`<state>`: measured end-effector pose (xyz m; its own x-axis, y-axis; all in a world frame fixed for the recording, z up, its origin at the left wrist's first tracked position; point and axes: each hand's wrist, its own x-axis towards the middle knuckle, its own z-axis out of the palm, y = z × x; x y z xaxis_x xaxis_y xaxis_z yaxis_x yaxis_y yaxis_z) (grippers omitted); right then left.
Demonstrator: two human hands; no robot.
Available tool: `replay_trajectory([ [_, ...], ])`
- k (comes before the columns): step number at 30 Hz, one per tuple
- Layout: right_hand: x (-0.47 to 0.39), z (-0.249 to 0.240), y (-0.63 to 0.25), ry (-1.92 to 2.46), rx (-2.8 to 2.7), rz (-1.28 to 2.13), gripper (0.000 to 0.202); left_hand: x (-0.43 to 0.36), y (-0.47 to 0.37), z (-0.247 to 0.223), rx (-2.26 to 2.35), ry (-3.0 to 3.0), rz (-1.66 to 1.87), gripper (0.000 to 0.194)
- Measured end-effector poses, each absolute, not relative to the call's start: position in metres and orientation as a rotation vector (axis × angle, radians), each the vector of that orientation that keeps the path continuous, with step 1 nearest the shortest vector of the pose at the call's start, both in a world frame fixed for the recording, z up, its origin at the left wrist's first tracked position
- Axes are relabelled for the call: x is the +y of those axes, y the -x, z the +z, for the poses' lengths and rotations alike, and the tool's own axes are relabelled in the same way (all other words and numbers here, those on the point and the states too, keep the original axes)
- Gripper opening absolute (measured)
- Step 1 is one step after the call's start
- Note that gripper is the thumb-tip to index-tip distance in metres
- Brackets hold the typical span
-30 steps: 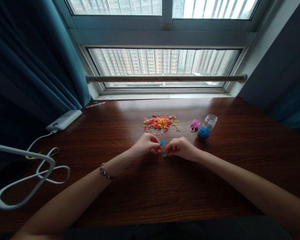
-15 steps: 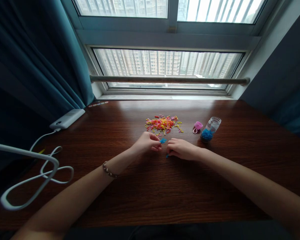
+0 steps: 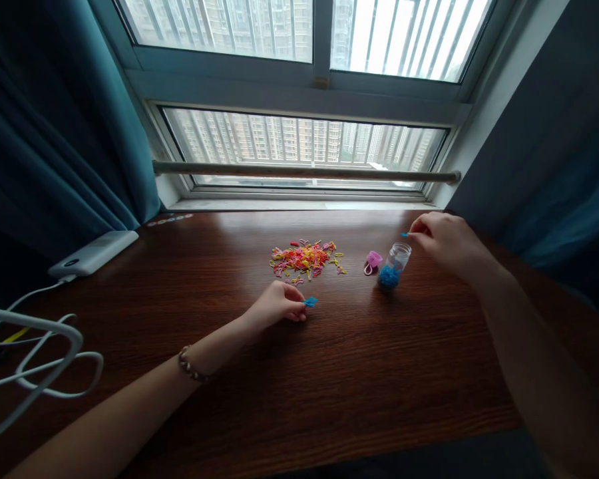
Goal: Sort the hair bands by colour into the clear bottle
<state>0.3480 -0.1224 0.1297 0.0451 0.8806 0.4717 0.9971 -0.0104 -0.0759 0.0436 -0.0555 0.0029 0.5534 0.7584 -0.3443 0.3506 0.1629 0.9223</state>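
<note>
My left hand [image 3: 282, 303] is closed in a pinch on a small bunch of blue rubber bands [image 3: 310, 302] just above the table. To the right, my right hand [image 3: 444, 241] pinches a small blue rubber band [image 3: 404, 234] beside and slightly above the mouth of a clear jar [image 3: 402, 251]. Blue rubber bands [image 3: 389, 276] fill the lower part of this uncapped jar. A pink cap with a loop [image 3: 373, 259] lies just left of it. Beyond my left hand is a loose pile of red, orange, yellow and pink rubber bands [image 3: 307, 258].
A white power bank [image 3: 94, 253] with a white cable [image 3: 72, 359] lies at the left of the brown wooden table [image 3: 359, 386]. A blue curtain [image 3: 70, 120] hangs there. Behind the table are a metal rail [image 3: 299, 171] and a window.
My right hand has moved from the table beside my left hand, rightward and away to the jar, carrying a blue rubber band. My left hand keeps its pinch. The camera view has shifted.
</note>
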Motion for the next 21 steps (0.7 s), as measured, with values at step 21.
replay_trajectory([
  [21, -0.135, 0.095, -0.365, 1.629, -1.606, -0.256, 0.016, -0.017, -0.146, 0.089, 0.510, -2.362, 0.790, 0.014],
])
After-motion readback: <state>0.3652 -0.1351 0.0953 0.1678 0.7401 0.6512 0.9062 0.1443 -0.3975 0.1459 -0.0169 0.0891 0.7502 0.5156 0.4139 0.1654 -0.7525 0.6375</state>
